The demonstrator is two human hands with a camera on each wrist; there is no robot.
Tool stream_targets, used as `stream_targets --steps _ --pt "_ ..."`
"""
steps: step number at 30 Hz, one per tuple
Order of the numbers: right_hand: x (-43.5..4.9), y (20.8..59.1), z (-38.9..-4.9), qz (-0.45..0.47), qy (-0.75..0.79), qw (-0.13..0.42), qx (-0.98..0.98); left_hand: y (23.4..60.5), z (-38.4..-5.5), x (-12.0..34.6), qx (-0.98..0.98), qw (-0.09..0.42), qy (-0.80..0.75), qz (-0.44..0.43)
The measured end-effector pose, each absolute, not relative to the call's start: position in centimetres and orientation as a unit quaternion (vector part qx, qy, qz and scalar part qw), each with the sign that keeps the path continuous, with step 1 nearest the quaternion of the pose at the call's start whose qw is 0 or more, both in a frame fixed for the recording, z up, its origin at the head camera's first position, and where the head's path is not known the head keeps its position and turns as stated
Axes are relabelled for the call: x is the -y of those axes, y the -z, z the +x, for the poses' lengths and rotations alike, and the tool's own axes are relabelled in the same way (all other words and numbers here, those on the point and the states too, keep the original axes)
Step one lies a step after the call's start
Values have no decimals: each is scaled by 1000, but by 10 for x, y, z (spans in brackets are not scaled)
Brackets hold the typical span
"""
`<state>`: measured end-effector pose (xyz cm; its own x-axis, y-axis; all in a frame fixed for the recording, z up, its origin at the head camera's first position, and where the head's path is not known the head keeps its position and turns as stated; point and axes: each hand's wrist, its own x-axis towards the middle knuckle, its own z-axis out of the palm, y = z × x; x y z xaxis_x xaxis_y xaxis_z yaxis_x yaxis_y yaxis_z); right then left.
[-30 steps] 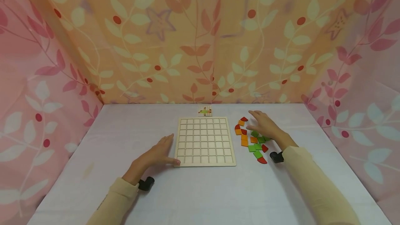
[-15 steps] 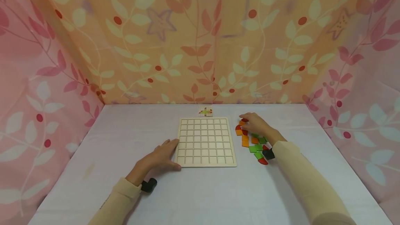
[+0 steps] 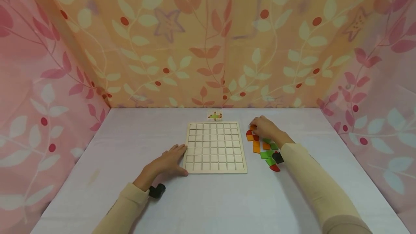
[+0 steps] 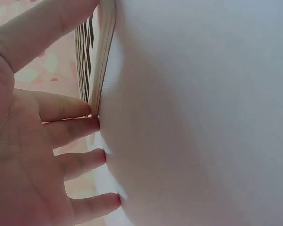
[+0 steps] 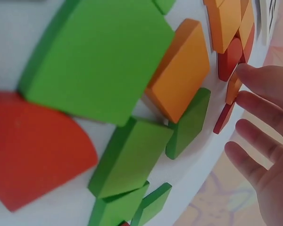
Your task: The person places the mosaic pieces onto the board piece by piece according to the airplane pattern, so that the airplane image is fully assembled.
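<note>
Orange piece (image 5: pixel 233 87): on the table (image 3: pixel 208 205), toward the far end of the scatter, right of the board (image 3: pixel 215 151); a red piece (image 5: pixel 223 118) lies just beyond it.
Right hand (image 3: pixel 266 128): reaches over the far end of the scatter; thumb and forefinger tips at the orange piece, other fingers apart from it; whether the tips have closed in a pinch, cannot tell.
Scatter: other orange pieces (image 3: pixel 256 149) on the side toward the board; green pieces (image 3: pixel 274 146) farther right; a red quarter-round (image 3: pixel 274 168) at the near end; several pieces touch.
Board: pale, square grid, lying flat left of the scatter; its cells are bare.
Left hand (image 3: pixel 169 160): open, fingers spread and relaxed; fingertips against the board's left edge, thumb by its near left corner.
Card (image 3: pixel 215 115): small, coloured pattern on a grid; just beyond the board's far edge.
Wrists: black camera on the left (image 3: pixel 157 191), another on the right (image 3: pixel 278 157); beige sleeves (image 3: pixel 315 183).
Surround: leaf-patterned curtain (image 3: pixel 208 46), far side, left and right.
</note>
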<state>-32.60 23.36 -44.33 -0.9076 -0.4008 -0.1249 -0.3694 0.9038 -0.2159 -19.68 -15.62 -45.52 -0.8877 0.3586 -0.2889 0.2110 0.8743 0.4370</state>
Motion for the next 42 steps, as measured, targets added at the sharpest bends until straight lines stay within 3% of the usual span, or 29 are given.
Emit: stream_targets --steps 16,29,42 --pt "-225 441 -333 -153 82 121 -977 452 -195 153 -954 179 -194 141" --pt "-234 450 -331 -194 146 52 -969 455 -196 153 -956 176 -194 136" --pt "-227 436 -313 -223 198 40 -954 456 -196 154 -956 176 -193 138"
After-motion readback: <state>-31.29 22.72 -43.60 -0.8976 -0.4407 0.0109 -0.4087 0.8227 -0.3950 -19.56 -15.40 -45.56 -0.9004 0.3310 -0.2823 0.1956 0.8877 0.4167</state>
